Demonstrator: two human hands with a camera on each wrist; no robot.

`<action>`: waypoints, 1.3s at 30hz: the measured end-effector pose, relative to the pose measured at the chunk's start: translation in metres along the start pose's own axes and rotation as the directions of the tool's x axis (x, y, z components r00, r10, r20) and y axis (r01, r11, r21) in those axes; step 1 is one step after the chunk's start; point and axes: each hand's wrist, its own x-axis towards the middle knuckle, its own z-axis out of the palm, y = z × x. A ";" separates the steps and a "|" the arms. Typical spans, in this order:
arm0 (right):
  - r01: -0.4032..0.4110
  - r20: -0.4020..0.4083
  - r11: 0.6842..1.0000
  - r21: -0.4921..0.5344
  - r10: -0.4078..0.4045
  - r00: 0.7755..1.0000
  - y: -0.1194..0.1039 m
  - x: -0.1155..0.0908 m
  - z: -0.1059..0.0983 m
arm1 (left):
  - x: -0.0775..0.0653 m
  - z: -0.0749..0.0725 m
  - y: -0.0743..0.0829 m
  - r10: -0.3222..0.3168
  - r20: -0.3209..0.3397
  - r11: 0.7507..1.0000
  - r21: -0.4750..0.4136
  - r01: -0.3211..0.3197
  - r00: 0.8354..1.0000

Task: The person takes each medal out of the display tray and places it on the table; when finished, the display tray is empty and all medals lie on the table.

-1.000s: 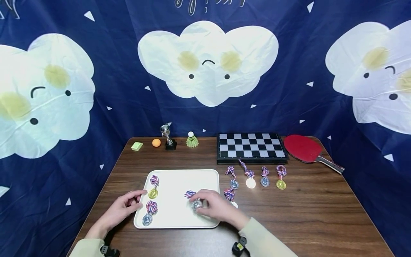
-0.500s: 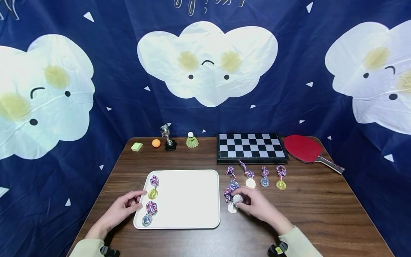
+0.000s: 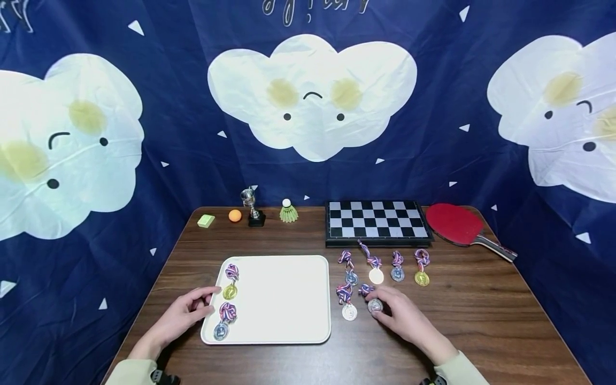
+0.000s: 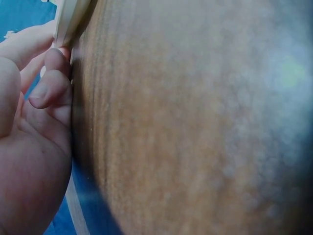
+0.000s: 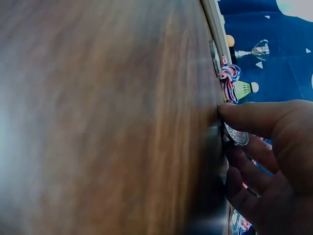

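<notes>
My right hand [image 3: 401, 315] pinches a silver medal [image 3: 375, 305] between thumb and fingers, low over the table right of the tray. Its knotted striped ribbon shows beyond the fingertips. In the right wrist view the medal [image 5: 236, 135] stands tilted under the thumb. Just left of it lies another silver medal [image 3: 349, 312]. My left hand [image 3: 180, 318] holds the left rim of the white tray [image 3: 279, 339] with thumb and index finger, the other fingers curled beneath. At the tray's left side lie a gold medal [image 3: 230, 291] and a dark silver medal [image 3: 221, 330].
Behind my right hand lie several more ribboned medals, among them a gold one [image 3: 422, 278]. Along the back stand a chessboard [image 3: 378, 219], a red paddle [image 3: 452, 223], a shuttlecock [image 3: 288, 213], a trophy [image 3: 252, 206], an orange ball [image 3: 235, 215] and a green block [image 3: 205, 221].
My right hand has carried the silver medal from the tray rightward, past the other silver medal, down to the table. My left hand has stayed at the tray's rim.
</notes>
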 end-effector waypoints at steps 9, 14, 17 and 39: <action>-0.030 0.028 0.997 -0.074 0.032 0.999 0.003 -0.006 -0.005 | 0.000 0.000 -0.001 -0.005 0.005 1.000 -0.003 0.005 1.000; -0.075 0.071 0.997 -0.032 0.077 0.994 -0.002 -0.002 -0.012 | -0.001 -0.001 -0.002 0.003 0.005 1.000 -0.006 -0.003 1.000; -0.093 0.054 0.995 -0.020 0.094 0.994 -0.007 0.004 -0.015 | -0.001 0.000 -0.002 -0.005 0.007 1.000 -0.009 0.005 1.000; 0.353 0.286 0.935 0.016 -0.343 0.895 -0.173 0.114 0.124 | -0.001 -0.001 0.001 0.008 0.007 1.000 0.014 -0.008 1.000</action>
